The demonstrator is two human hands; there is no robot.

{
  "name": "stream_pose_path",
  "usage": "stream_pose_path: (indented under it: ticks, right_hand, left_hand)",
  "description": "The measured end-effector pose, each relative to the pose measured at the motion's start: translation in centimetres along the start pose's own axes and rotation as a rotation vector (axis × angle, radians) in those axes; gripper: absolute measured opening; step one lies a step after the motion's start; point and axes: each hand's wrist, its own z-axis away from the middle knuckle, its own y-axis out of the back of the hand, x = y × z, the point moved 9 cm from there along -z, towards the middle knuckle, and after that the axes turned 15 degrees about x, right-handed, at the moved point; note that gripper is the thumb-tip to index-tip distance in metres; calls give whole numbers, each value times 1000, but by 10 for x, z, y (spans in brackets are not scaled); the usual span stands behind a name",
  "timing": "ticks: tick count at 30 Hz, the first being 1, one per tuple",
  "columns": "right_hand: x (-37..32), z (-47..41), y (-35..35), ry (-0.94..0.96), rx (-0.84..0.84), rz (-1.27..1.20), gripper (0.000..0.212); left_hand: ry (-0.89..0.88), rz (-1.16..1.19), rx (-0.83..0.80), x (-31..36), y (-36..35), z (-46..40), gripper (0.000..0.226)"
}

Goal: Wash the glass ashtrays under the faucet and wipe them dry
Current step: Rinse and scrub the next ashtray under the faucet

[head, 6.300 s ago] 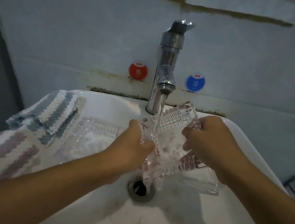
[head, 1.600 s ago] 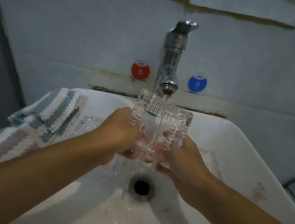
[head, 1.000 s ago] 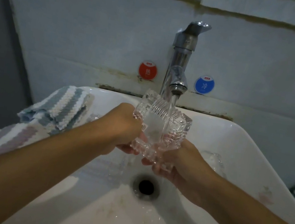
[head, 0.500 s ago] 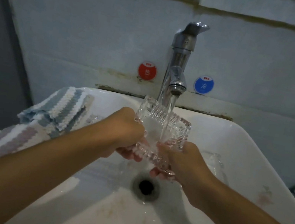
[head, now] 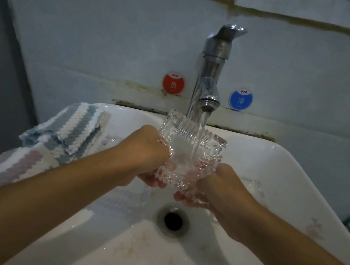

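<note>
From the head camera, the square ribbed clear glass ashtray (head: 185, 155) is held tilted above the white ceramic sink basin (head: 301, 176), its hollow facing the person and directly under the running stream from the chrome single-lever faucet (head: 212, 69). The left hand (head: 149, 158) grasps its left edge with fingers curled beneath, and the right hand (head: 213, 185) grips its lower right corner, fingers wrapped under it. Another clear glass ashtray (head: 253, 187) seems to rest on the basin's right slope, too faint to make out fully.

To rinse well, the person should probably turn the ashtray slowly so the water reaches each ribbed wall and corner, keeping both hands firm, since wet cut glass is likely slippery. Holding it low over the round dark drain (head: 173, 221) would limit splashing. The striped blue, white and pink knitted towel (head: 62, 134) draped on the basin's left rim lies within reach for drying afterwards.
</note>
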Motion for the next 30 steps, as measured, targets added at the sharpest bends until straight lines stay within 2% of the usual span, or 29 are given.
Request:
stream_pose_path:
  ticks: [2, 4, 6, 9, 11, 13, 17, 21, 26, 30]
  right_hand:
    - [-1, -1, 9, -2, 97, 38, 14]
    - [-1, -3, 17, -13, 155, 50, 17]
    - [0, -4, 19, -52, 146, 32, 14]
    - [2, -6, 18, -142, 76, -28, 33]
    - [-4, -6, 23, -155, 68, -32, 36]
    - [-13, -5, 34, -114, 106, 26, 32]
    - [-35, -2, 47, 37, 206, 226, 18]
    - [-43, -1, 53, 133, 218, 386, 13]
    - [-45, -2, 60, 137, 213, 445, 13]
    - [-52, 0, 60, 209, 219, 522, 14]
  left_hand:
    - [-3, 21, -11, 1, -3, 4, 12]
    - [-15, 34, -32, 2, -9, 9, 15]
    - [-18, 49, -41, 2, -12, 10, 15]
    - [8, 89, -35, -2, -13, 10, 12]
    - [48, 141, -38, -5, -15, 13, 10]
    - [24, 162, -25, 0, -16, 16, 11]
    - [-162, 70, 85, 12, -4, 12, 40]
    - [-151, 28, 16, 8, -10, 12, 18]
    - [-151, 27, -54, 7, -20, 13, 24]
    - [-138, 6, -90, 4, -26, 12, 31]
